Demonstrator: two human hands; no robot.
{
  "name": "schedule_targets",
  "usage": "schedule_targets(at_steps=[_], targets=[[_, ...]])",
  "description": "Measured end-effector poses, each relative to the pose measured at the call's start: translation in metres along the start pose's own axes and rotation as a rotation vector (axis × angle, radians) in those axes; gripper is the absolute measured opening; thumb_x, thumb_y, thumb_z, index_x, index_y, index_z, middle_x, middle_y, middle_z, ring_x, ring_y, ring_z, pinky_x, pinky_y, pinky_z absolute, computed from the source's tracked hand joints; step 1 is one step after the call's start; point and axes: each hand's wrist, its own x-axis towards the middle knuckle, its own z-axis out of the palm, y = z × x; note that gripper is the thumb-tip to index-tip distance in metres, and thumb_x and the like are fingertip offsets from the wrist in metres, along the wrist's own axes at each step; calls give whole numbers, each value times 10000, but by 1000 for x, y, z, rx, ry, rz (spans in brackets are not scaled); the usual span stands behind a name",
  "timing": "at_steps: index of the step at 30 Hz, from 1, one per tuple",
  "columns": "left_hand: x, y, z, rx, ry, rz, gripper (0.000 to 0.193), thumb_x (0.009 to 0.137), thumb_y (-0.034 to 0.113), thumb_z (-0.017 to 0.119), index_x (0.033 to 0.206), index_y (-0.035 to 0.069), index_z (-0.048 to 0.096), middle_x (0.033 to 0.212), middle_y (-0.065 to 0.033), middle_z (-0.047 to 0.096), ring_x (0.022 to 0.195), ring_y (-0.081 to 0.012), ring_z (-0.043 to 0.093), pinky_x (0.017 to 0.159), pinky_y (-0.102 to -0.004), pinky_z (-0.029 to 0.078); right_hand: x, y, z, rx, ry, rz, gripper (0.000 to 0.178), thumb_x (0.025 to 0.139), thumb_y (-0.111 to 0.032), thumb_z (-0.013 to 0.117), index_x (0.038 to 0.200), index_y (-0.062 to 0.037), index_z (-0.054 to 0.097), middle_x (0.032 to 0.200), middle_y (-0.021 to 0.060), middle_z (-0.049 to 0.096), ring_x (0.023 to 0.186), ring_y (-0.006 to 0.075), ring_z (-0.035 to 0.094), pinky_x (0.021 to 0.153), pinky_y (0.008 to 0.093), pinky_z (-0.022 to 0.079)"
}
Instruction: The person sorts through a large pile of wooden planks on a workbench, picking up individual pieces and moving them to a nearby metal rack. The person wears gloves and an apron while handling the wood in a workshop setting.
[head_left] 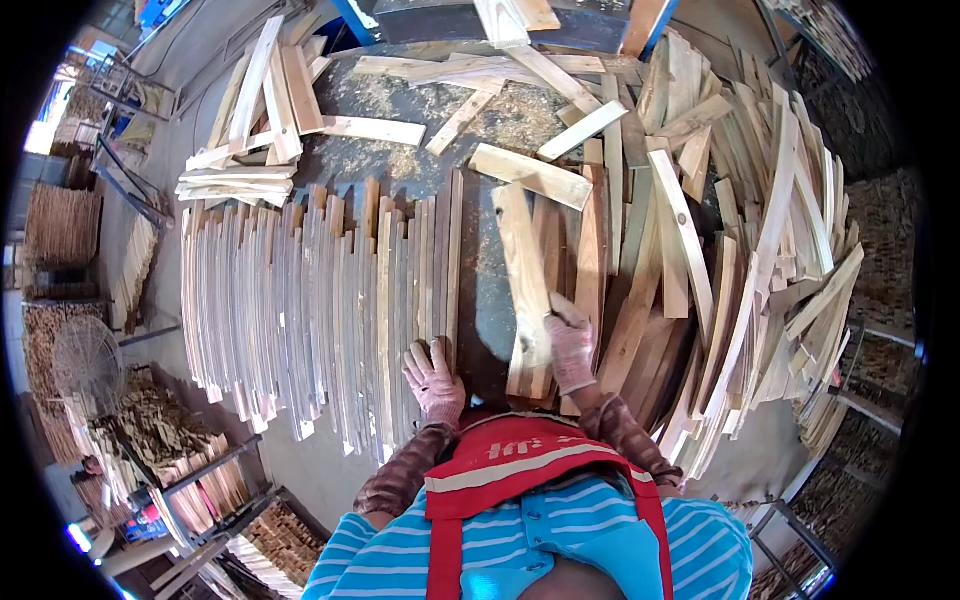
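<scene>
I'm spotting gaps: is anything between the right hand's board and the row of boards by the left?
No other board: just dark, dusty tabletop separates the held board from the row. The left hand touches the row.

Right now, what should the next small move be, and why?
Probably turn the pale plank on edge and bring it left toward the row of boards. The right hand has it near its closer end, broad face up, while the row's boards stand on edge. The left hand is spread at the row's right end, and dark tabletop shows between row and plank.
</scene>
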Motion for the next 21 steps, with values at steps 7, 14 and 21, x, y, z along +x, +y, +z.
schedule_targets(at_steps=[7, 14, 21], targets=[[18, 3, -14, -9, -41, 40, 910, 726, 169, 749, 1547, 127, 357, 1622, -240, 235, 1500, -489, 195, 1227, -627, 152, 10, 1, -19, -290, 198, -3, 346, 933, -9, 609, 1266, 59, 668, 1144, 68, 709, 987, 126, 655, 840, 255, 545], [140, 9, -66, -306, 244, 178, 927, 774, 293, 813, 1555, 106, 350, 1570, -290, 323, 1436, -520, 323, 1160, -596, 325, -6, -60, -89, -921, 343, -669, 458, 908, 4, 600, 1366, -1, 608, 1232, 140, 711, 1067, 283, 699, 919, 381, 558], [402, 75, -76, -399, 255, 33, 633, 849, 325, 739, 1387, 94, 496, 1564, -302, 345, 1328, -528, 466, 1075, -520, 456, -2, -51, -120, -1657, 87, -699, 412, 876, -96, 661, 1288, -103, 662, 1146, 187, 715, 1027, 398, 691, 877, 463, 577]])
